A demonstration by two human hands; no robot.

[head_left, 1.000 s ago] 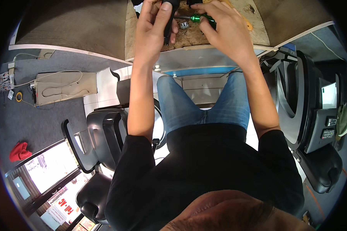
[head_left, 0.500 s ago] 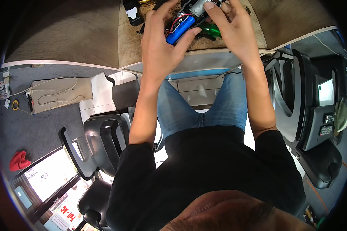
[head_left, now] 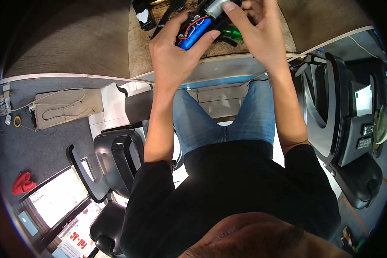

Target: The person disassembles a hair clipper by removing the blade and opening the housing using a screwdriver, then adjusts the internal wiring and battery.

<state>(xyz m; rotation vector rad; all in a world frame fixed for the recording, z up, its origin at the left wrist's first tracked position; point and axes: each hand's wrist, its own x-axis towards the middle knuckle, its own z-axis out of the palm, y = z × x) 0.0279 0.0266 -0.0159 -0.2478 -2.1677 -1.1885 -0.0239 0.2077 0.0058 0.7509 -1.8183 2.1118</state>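
Observation:
Both hands hold an opened black device over the worktop. A blue cylindrical battery (head_left: 193,34) lies along it, with red and white wires above, and a silver motor (head_left: 215,8) sits at its far right end. My left hand (head_left: 174,53) is closed round the battery end, thumb on the near side and fingers on the far side. My right hand (head_left: 262,36) grips the motor end, thumb against the motor; its other fingers are partly hidden. Just below the device, a transparent green handle (head_left: 232,32) lies partly covered by it and my right hand.
A black part with a white patch (head_left: 143,16) and a long dark piece (head_left: 170,13) lie left of the device on the brown work mat (head_left: 139,53). The wooden worktop (head_left: 69,43) extends left, its near edge pale. Black chairs (head_left: 116,157) stand behind on both sides.
My left hand and the device have shifted slightly left, and the battery end sits a little farther left. My right thumb stays on the motor.

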